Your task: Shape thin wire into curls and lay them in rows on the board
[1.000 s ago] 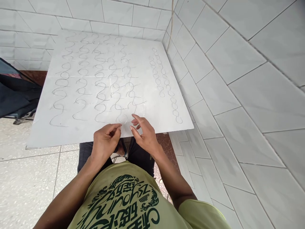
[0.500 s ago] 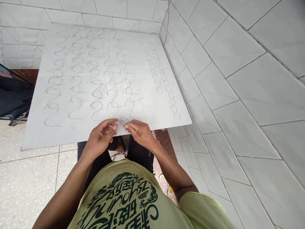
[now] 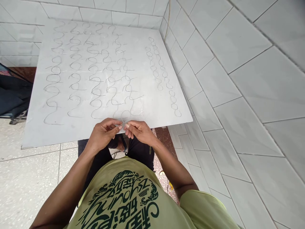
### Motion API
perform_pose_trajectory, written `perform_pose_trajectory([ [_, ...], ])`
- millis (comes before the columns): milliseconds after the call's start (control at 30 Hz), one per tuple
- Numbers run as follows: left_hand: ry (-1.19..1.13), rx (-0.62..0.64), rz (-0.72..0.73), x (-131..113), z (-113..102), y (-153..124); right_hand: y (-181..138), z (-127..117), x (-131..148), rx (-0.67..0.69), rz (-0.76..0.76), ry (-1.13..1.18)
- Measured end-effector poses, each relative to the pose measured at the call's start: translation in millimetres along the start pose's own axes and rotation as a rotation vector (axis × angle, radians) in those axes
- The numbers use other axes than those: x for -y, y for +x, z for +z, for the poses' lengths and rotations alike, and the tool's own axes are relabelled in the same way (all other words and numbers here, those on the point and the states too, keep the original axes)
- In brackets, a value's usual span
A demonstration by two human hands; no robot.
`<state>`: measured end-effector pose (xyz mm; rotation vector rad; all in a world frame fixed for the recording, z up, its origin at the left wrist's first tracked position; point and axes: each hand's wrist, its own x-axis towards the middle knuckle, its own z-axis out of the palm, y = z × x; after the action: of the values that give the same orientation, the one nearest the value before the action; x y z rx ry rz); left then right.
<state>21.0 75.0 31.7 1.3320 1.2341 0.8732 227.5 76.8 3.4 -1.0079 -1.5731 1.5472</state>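
Over the near edge of a white board (image 3: 71,135), my left hand (image 3: 103,133) and my right hand (image 3: 139,131) almost meet. A small looped piece of thin wire (image 3: 123,121) is pinched between the fingertips of both. My left thumb and forefinger close on its left side, my right thumb and forefinger on its right. Part of the wire is hidden by the fingers. Beyond my hands, curved wire pieces (image 3: 96,92) lie on the board in several rows. They look like S-shapes and open hooks, some overlapping.
On the board's right side are two lines of small wire loops (image 3: 168,83). A tiled wall (image 3: 228,95) rises close on the right and another behind the board. Dark fabric on a metal frame (image 3: 14,95) stands at the left. My legs are under the near edge.
My left hand has moved right and its fingers have closed on the wire, which my right hand was holding alone. The view has shifted slightly.
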Motion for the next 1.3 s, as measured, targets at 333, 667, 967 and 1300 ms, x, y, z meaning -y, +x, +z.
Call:
perform_pose_trajectory([
  [333,-0.102,-0.062,-0.069,-0.1,11.7,-7.9,3.9,10.5,-5.1,-0.313,0.021,-0.261],
  [667,-0.016,-0.271,0.13,7.4,28.9,-25.3,15.5,29.1,-6.9,-0.447,0.19,0.149],
  [967,-0.415,-0.075,-0.145,-3.8,4.4,-14.6,6.1,28.2,0.1,-0.247,0.148,0.688],
  [1300,-0.818,0.331,-0.177,14.0,-12.7,-5.8,-10.6,38.7,12.8,-0.041,0.01,0.794],
])
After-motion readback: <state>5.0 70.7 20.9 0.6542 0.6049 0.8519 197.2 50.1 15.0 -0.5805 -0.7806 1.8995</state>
